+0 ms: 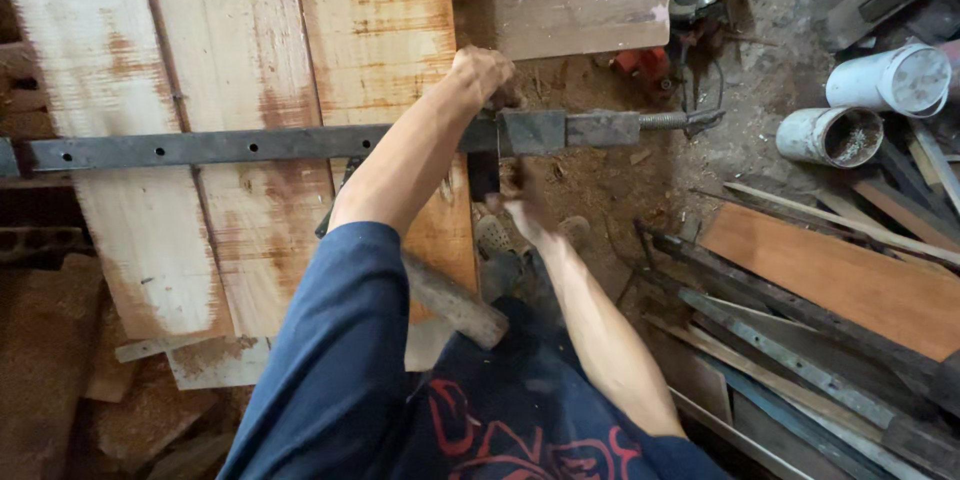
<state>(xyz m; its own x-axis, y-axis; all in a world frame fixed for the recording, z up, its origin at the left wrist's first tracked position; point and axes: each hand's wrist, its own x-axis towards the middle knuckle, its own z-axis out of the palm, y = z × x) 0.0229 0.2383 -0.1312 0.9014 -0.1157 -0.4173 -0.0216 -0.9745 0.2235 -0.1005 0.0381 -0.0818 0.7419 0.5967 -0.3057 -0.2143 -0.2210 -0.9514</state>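
Observation:
A long dark steel bar clamp lies across several pale wooden planks streaked with rust-coloured stains. My left hand is closed on the clamp's sliding head at the planks' right edge. My right hand is blurred just below that head, near the plank edge; what it holds cannot be made out. The clamp's threaded screw sticks out to the right. A short board juts from the planks' upper right.
Two white pipe pieces lie at the right. Stacked boards and metal strips fill the lower right. A red power tool sits on the dirt floor. A thick wooden handle lies under my left arm.

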